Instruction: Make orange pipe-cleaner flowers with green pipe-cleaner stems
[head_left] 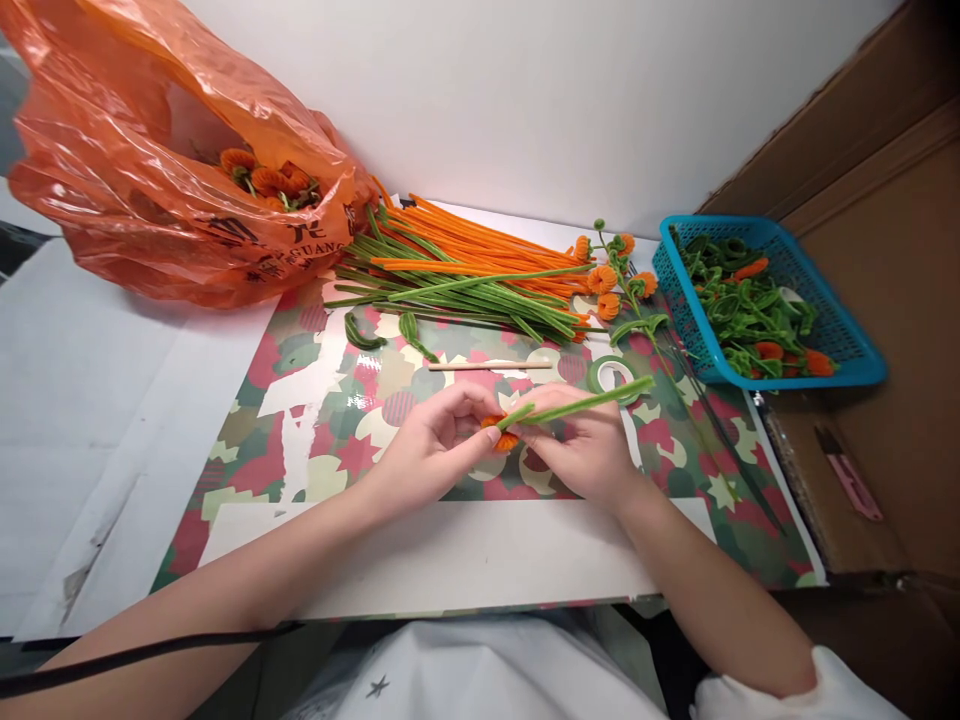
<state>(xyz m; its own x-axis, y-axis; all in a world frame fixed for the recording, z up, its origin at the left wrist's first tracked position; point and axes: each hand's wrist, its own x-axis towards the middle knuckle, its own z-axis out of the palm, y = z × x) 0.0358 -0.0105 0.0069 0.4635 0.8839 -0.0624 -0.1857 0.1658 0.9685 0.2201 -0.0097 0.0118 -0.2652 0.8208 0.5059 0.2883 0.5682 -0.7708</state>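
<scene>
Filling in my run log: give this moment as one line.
left hand: pinches orange coil | right hand: holds green stem | nearby: wooden stick, blue basket

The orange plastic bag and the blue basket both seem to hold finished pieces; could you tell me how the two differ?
The orange plastic bag is soft, crumpled and slumped at the far left, while the blue basket is rigid, meshed and sits at the right. The bag shows mostly orange flower heads; the basket holds mainly green curled pieces with a few orange ones. Both are open-topped and out of both hands' grasp.
</scene>
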